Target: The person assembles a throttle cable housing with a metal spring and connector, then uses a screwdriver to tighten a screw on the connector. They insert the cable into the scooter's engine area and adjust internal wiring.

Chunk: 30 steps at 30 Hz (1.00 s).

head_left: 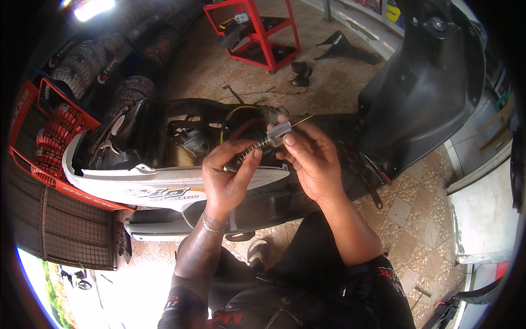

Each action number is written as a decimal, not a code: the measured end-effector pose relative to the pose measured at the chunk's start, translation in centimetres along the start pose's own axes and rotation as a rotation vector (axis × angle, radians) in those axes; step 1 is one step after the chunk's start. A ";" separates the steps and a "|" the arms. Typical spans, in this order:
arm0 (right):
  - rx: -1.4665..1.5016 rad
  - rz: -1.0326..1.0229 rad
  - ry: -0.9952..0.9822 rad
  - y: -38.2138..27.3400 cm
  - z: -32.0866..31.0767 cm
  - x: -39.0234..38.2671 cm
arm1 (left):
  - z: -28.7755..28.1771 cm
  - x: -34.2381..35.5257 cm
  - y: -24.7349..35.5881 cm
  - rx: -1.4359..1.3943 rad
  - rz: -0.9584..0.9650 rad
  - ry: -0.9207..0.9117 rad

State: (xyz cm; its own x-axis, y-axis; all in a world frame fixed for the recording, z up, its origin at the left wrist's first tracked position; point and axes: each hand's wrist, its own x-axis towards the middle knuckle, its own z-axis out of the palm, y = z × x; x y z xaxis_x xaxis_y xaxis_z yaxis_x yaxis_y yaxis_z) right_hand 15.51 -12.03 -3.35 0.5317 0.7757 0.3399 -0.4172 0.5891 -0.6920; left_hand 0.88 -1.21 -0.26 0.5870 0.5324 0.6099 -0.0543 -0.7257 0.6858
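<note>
At the far left, stacked motorcycle tyres [82, 66] fill a red wire rack [33, 159] that runs down the left side of the view. Just right of the rack lies a scooter [164, 181] with its seat off: white side panel along the near edge, black bodywork and open engine bay above it, a yellow cable [230, 115] looping inside the bay.

Over the middle of the scooter's open bay, the left hand [227, 175] comes up from below, a metal bracelet [211, 225] on its wrist. Its thumb and fingers are closed around the dark handle of a thin screwdriver-like tool [246, 153], which slants up to the right. The tool's tip meets a small grey metal part [278, 133], a blocky piece with a thin wire or rod sticking out toward the upper right. The right hand [312, 159] pinches that part between thumb and fingertips, just right of the left hand, the two hands almost touching.

Right of the hands stands the scooter's raised black seat underside [427, 82], tilted up over the tiled floor [416, 208]. Behind, near the top edge, a red tool trolley [257, 33] stands on the floor, with a loose black fairing piece [342, 46] lying to its right.
</note>
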 end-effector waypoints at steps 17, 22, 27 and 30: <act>-0.034 0.022 0.034 -0.2 -0.2 0.0 | 0.2 -0.2 0.7 -0.063 -0.144 -0.064; -0.050 0.025 0.041 -0.3 -0.3 0.0 | 0.3 0.0 0.5 -0.014 -0.056 -0.056; -0.042 0.019 0.046 -0.4 -0.3 0.0 | 0.3 -0.2 0.4 -0.100 -0.087 -0.093; -0.017 0.035 0.049 -0.6 -0.2 0.0 | 0.4 -0.2 0.3 -0.119 -0.114 -0.103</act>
State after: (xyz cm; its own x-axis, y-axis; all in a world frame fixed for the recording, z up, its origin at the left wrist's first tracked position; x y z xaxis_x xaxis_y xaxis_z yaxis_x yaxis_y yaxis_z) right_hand 15.94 -12.42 -3.07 0.5527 0.7834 0.2844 -0.4234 0.5579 -0.7138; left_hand 1.05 -1.68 -0.28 0.6740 0.5568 0.4856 -0.0739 -0.6032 0.7942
